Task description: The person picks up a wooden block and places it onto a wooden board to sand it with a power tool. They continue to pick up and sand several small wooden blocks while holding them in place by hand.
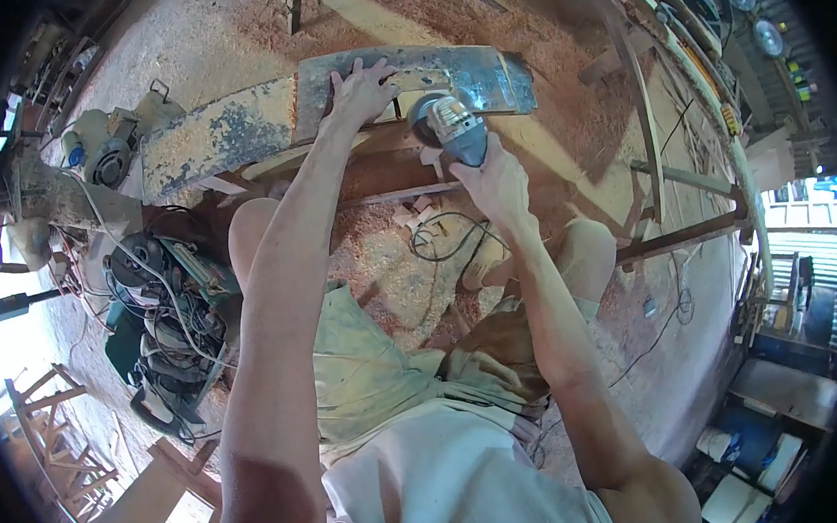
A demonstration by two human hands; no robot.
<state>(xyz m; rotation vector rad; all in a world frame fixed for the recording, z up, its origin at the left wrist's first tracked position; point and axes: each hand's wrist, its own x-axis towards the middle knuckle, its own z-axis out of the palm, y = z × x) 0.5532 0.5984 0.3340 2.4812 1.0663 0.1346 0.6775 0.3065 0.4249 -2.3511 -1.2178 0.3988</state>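
Note:
My left hand (362,94) lies with fingers spread on a worn, dark-painted board (323,104) across the workbench. My right hand (495,185) is wrapped round the rear of an angle grinder (458,130) with a grey-blue body. Its round dark disc (422,119) is at the board's near edge, a little right of my left hand. Small pale wood pieces (417,209) lie on the floor below the bench. A dark cord (450,236) loops there, partly hidden by my right arm.
Left of the board, a peeling painted panel (219,135) continues the bench top. Machines (110,160) and a heap of power tools and cables (168,315) stand to my left. Wooden frame pieces (680,236) are at right. Shavings (383,312) cover the floor.

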